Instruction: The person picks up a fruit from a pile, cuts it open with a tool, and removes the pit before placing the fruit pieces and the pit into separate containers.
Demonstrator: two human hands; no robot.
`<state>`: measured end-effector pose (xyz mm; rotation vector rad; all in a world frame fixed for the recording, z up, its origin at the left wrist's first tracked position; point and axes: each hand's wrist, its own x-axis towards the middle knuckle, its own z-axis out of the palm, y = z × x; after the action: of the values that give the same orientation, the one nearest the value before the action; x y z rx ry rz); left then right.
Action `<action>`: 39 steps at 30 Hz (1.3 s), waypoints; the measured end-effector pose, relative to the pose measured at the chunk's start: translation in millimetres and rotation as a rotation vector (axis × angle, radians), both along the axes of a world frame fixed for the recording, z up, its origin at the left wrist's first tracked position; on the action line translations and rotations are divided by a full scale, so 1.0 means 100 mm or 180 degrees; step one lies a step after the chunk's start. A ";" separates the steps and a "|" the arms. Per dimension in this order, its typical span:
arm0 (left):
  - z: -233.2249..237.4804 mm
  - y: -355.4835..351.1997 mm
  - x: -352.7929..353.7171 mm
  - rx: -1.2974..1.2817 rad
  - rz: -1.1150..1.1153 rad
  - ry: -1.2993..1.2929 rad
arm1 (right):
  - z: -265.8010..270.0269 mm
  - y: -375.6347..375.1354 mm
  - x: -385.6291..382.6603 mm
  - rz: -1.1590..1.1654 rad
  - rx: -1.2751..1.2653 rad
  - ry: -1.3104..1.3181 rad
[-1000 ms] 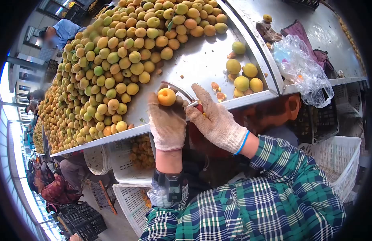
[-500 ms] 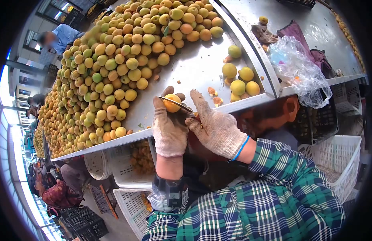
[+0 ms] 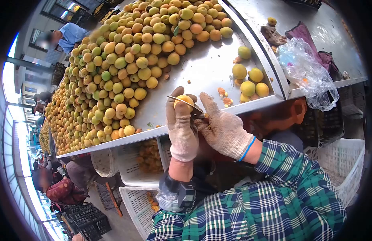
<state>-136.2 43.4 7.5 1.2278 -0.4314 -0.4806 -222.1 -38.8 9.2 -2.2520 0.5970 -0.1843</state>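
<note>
Since the earlier frame, hands and fruit have shifted slightly right in view, along with the tabletop. Centre frame, the left hand pinches a rounded, yellow-orange apricot at the table's near edge. The knife lies across it; cutting seems under way, its depth unclear. Right of it, the right hand curls around the mostly hidden handle, forefinger extended. The next move likely calls for a steady grip, fingertips off the blade.

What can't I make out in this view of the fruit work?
All in the head view:
- Knife handle: hidden inside the right glove.
- Underside of the held fruit: covered by the left glove.
- Far end of the fruit pile: too small.
- Lower white crate: cut off by the plaid sleeve.
</note>
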 end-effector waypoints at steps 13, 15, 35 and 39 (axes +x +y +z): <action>-0.12 -0.03 0.07 0.0940 0.0230 -0.1502 | -0.06 -0.04 0.07 0.0090 -0.0167 -0.0203; -0.12 -0.03 0.07 0.0484 0.0431 -0.0806 | -0.01 -0.01 0.08 0.0056 -0.0199 0.0004; -0.11 -0.07 0.11 0.0033 -0.0017 0.1259 | -0.01 -0.05 0.05 0.0093 -0.0311 0.0326; -0.08 -0.14 0.03 0.0206 -0.0008 0.1053 | 0.04 -0.12 0.07 0.0051 -0.0195 0.0397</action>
<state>-133.6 29.5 -0.5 1.1830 -0.1363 -0.6911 -215.2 -51.2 13.3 -2.3397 0.6468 -0.0549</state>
